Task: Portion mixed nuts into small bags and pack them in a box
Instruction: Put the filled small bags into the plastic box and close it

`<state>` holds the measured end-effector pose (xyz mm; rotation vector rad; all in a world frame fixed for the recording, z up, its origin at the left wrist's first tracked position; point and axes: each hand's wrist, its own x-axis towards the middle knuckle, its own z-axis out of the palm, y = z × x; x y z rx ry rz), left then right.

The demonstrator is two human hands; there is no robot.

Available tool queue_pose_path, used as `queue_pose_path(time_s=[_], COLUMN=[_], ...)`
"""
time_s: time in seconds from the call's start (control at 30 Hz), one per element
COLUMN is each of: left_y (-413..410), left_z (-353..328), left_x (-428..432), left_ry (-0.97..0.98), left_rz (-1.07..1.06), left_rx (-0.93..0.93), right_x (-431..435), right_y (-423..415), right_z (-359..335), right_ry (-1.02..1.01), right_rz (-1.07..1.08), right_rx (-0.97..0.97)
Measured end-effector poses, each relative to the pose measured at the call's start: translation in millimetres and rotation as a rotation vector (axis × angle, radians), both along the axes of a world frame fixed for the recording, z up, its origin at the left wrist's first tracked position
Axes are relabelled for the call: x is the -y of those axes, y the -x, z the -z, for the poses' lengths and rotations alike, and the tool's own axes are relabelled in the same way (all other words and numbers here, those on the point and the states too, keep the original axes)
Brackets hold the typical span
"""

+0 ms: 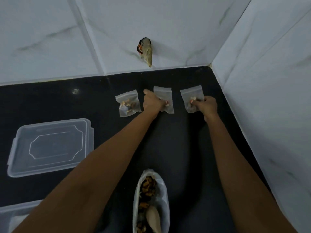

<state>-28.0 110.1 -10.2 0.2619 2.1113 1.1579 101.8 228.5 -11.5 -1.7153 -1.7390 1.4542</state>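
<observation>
Seemingly portioned already: three small bags in a row at the far side of the dark surface, close to the tiled wall. Left bag lying free with some nuts inside, just beside the left hand. Left hand closed on the middle bag, fingertips pinching its lower part. Right hand closed on the right bag, pinching it at the nut-filled part. Probably sealing or lifting these two; cannot say which.

Packing not yet begun, judging by the layout: lid off and flat on the surface at the left, well apart from the small bags, and none of them visibly in the box. Plenty of mixed nuts left in the big bag, open, at the bottom centre between the two forearms. So perhaps more portions to fill, then all bags into the box and the lid on.

Hard to make out: contents of the middle bag, mostly covered by the left hand; state of the zip strips, pressed closed or not; a pale long thing inside the big bag, maybe a scoop. Box cut off at the lower left corner and partly behind the left forearm, inside not visible.
</observation>
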Motion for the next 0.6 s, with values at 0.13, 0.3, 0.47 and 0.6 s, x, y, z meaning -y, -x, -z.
queue_pose_path(time_s=[0.13, 0.3, 0.47, 0.6], left_y=[-6, -12, -18, -25], left_z=[7, -6, -46, -69], left_x=[7, 33, 91, 159], left_ry=[-0.063, -0.204, -0.287, -0.304], left_rz=[0.061, -0.009, 0.038, 0.08], left_rx=[-0.049, 0.112, 0.29, 0.337], right_x=[6, 32, 82, 140], right_y=[-2, -14, -30, -40], right_z=[-5, -30, -65, -81], right_ry=[0.038, 0.141, 0.208, 0.308], right_rz=[0.016, -0.016, -0.103, -0.189], right_rx=[-0.076, -0.183, -0.253, -0.32])
